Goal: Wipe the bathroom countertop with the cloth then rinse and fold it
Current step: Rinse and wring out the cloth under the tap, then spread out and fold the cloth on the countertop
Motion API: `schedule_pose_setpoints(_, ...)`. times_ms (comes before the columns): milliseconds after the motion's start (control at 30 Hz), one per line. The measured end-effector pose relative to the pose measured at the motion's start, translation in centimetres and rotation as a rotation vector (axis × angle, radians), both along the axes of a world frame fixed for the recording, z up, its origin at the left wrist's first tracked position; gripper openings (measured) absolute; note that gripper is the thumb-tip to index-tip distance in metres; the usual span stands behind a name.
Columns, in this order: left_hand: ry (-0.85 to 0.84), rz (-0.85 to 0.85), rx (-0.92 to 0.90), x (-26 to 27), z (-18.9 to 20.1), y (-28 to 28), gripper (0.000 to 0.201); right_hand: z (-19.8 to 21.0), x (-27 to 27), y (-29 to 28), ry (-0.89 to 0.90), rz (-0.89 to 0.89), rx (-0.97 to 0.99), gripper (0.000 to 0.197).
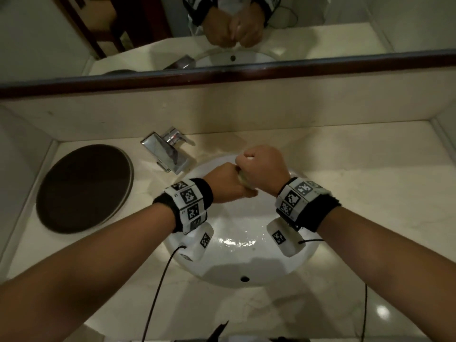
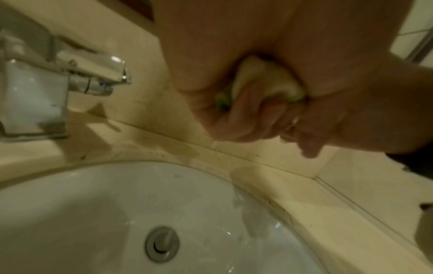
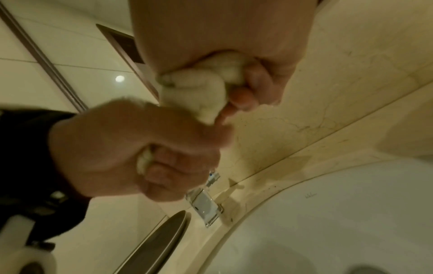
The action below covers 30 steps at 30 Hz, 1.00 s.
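Note:
A pale cloth [image 1: 243, 180] with a greenish edge is bunched into a tight roll between my two fists, over the back of the white sink [image 1: 246, 262]. My left hand [image 1: 228, 185] grips the near end and my right hand [image 1: 262, 166] grips the far end, knuckles up. In the left wrist view, cloth [image 2: 264, 77] bulges out between my curled left hand [image 2: 234, 120] and palm. The right wrist view shows the cloth [image 3: 199, 92] running from my right hand [image 3: 248, 92] down into my left hand [image 3: 145, 152]. Most of the cloth is hidden inside the fists.
A chrome tap [image 1: 167, 151] stands at the sink's back left; no stream shows. A dark round disc [image 1: 84, 188] lies on the beige stone countertop [image 1: 357, 193] to the left. Water glints in the basin above the drain plug [image 2: 162, 244]. A mirror [image 1: 320, 33] runs along the back wall.

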<state>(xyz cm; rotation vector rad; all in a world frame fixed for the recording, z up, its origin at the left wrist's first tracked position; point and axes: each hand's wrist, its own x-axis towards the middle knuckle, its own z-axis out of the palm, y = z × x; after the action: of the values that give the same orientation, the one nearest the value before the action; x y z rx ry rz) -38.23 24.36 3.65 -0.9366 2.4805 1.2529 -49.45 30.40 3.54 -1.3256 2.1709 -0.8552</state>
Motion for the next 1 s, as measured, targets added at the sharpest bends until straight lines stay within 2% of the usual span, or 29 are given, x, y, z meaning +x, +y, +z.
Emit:
schedule_pose_setpoints(100, -0.054, -0.032, -0.280, 0.5, -0.4, 0.2, 0.017, -0.6, 0.2, 0.4, 0.042, -0.001, -0.048, 0.042)
schedule_pose_setpoints(167, -0.020, 0.000, -0.345, 1.0, -0.4, 0.4, 0.027, -0.6, 0.2, 0.8, 0.045, 0.016, -0.060, 0.033)
schedule_pose_setpoints(233, 0.016, 0.034, -0.306, 1.7, -0.2, 0.6, 0.044, -0.2, 0.2, 1.4, 0.008, 0.039, -0.061, 0.027)
schedule_pose_setpoints(333, 0.036, 0.045, -0.244, 2.8, 0.5, 1.0, 0.051, 0.8, 0.3, 2.3, -0.131, 0.111, -0.016, 0.022)
schedule_pose_setpoints(433, 0.062, 0.044, -0.175, 4.1, 1.2, 1.0, 0.058, 2.0, 1.2, 3.1, -0.394, 0.084, 0.025, 0.034)
schedule_pose_setpoints(500, 0.102, 0.068, -0.064, 5.3, 1.7, 0.6, 0.063, 2.6, 2.1, 3.3, -0.498, 0.032, 0.008, 0.040)
schedule_pose_setpoints(667, 0.221, 0.103, 0.179, 9.3, 3.1, -0.4, 0.072, 4.5, 4.5, 3.9, -0.530, -0.029, -0.053, 0.016)
schedule_pose_setpoints(733, 0.253, 0.117, 0.202, 11.2, 3.6, -0.7, 0.068, 5.5, 5.9, 4.2, -0.566, -0.042, -0.051, 0.017)
schedule_pose_setpoints(867, 0.332, 0.158, 0.111, 14.9, 4.8, -1.0, 0.033, 7.1, 9.1, 4.4, -0.623, -0.042, -0.062, 0.015)
schedule_pose_setpoints(1000, 0.343, 0.201, 0.018, 18.2, 5.6, -0.8, 0.035, 7.5, 11.9, 4.3, -0.513, -0.009, -0.063, 0.016)
